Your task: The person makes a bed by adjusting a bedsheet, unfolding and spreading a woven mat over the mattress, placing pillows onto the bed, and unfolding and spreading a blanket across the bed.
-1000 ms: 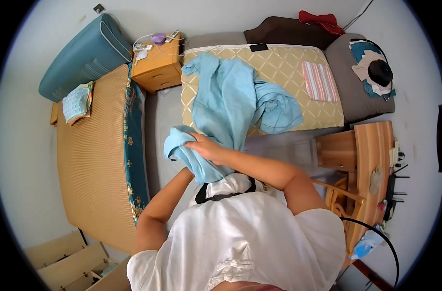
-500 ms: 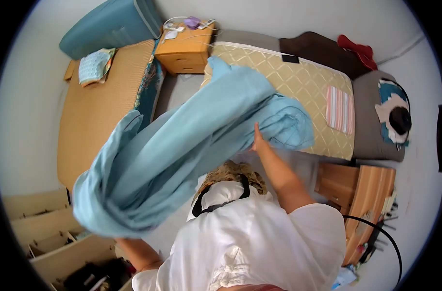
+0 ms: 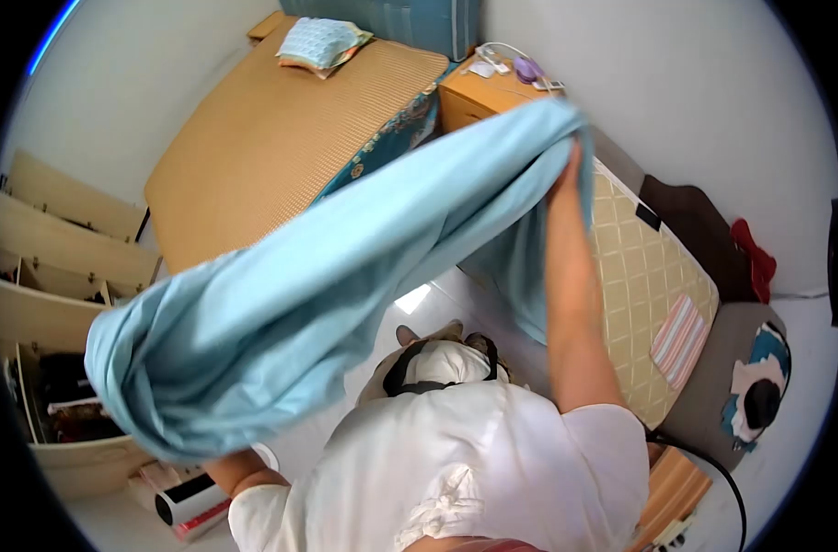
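Observation:
A light blue blanket (image 3: 345,239) is stretched in loose folds between my two hands, in front of my body. My right hand (image 3: 568,175) is raised and grips its upper right end, fingers partly covered by the cloth. Part of the blanket hangs down beside that forearm. Its other end lies bunched at the lower left over my left hand (image 3: 233,463). Only the wrist and a little of that hand show there; the fingers are hidden by the cloth, which stays held up at this end.
A bed with a tan mat (image 3: 253,166) is at the left, a wooden nightstand (image 3: 492,87) behind. A patterned mattress (image 3: 640,304) with a striped pillow (image 3: 681,340) lies at the right. Open drawers (image 3: 60,322) stand at the far left, with boxes (image 3: 189,501) on the floor.
My view has turned left. My right hand has gone up and now grips the blanket's end, where before its fingers were spread beside it. The blanket has lifted off the mattress and is stretched longer.

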A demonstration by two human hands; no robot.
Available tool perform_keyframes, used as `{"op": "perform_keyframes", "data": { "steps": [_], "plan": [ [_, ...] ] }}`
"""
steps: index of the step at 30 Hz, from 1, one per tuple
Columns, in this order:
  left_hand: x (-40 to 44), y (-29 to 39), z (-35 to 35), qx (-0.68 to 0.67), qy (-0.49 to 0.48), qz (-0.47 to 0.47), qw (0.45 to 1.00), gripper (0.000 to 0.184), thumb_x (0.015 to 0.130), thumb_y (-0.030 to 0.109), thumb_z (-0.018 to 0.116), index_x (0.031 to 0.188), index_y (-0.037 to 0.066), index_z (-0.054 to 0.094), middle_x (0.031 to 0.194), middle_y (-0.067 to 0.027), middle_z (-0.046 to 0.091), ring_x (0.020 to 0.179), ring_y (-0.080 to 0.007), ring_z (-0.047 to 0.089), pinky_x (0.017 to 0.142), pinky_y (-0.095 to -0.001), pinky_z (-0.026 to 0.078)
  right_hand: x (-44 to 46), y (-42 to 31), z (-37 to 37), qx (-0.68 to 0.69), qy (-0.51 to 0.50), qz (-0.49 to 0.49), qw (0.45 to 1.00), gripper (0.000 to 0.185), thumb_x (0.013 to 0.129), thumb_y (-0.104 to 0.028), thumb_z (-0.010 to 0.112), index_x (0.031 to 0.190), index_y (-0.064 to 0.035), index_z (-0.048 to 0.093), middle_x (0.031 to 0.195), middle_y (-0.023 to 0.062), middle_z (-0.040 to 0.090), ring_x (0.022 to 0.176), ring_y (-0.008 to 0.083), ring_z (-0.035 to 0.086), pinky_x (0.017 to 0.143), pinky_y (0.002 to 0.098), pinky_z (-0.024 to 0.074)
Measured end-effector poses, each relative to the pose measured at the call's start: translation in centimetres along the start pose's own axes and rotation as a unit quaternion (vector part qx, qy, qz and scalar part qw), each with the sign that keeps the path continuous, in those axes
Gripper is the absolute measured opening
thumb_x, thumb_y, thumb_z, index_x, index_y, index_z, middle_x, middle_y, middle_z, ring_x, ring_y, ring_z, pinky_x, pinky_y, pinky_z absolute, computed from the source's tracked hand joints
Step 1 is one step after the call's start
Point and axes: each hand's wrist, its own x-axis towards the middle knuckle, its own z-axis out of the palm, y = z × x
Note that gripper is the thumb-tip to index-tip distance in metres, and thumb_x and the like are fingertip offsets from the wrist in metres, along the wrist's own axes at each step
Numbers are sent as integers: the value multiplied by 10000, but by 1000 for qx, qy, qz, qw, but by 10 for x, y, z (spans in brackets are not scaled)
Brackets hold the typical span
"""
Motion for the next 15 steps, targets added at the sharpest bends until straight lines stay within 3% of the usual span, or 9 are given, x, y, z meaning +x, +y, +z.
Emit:
{"op": "perform_keyframes", "data": {
  "steps": [1,2,3,4,6,14,15],
  "plan": [
    [8,-3,-6,-2,0,-6,1000,385,888,283,505,1186,43,466,1134,-88,544,1033,-200,530,904,-340,432,2,-28,32,-20,-23,-53,998,698,810,-634,407,1268,-107,422,1248,107,477,1122,297,455,969,415,364],
    [17,-4,-13,-1,0,-7,1000,379,888,280,506,1182,43,470,1129,-87,546,1029,-198,532,902,-337,434,-14,-54,79,-3,17,-119,993,568,823,-581,420,1156,-130,515,1146,90,542,1059,261,496,938,399,393],
    [26,-9,-17,-4,-4,-13,1000,373,888,277,507,1177,43,473,1125,-86,549,1026,-196,534,899,-334,436,7,-72,82,-112,-69,-287,949,511,835,-549,424,1095,-124,533,1085,74,557,1006,226,513,906,389,413],
    [36,-13,-22,-9,-8,-16,1000,368,888,274,508,1172,43,477,1120,-85,552,1022,-194,537,896,-331,438,10,-88,102,-66,-92,-306,945,467,842,-521,438,1069,-125,538,1057,66,557,957,215,522,863,370,430],
    [52,-27,-28,-25,-24,-36,999,356,888,268,510,1163,44,485,1110,-83,557,1014,-190,541,890,-325,442,-6,-117,146,49,-185,-210,959,470,838,-505,462,1096,-118,528,1070,62,539,972,215,497,868,377,411],
    [75,-122,-30,-126,-159,-205,957,309,889,243,518,1126,45,514,1072,-74,579,983,-175,558,868,-302,457,10,-181,219,-108,-115,-289,944,490,851,-485,454,1147,-95,477,1137,87,483,1034,234,453,907,382,373],
    [73,-135,-24,-158,-145,-266,940,316,890,252,519,1119,34,517,1063,-74,585,963,-174,570,849,-297,468,16,-180,224,-125,-98,-289,944,493,852,-482,453,1153,-92,471,1145,90,476,1042,237,447,912,383,368]
  ]
}}
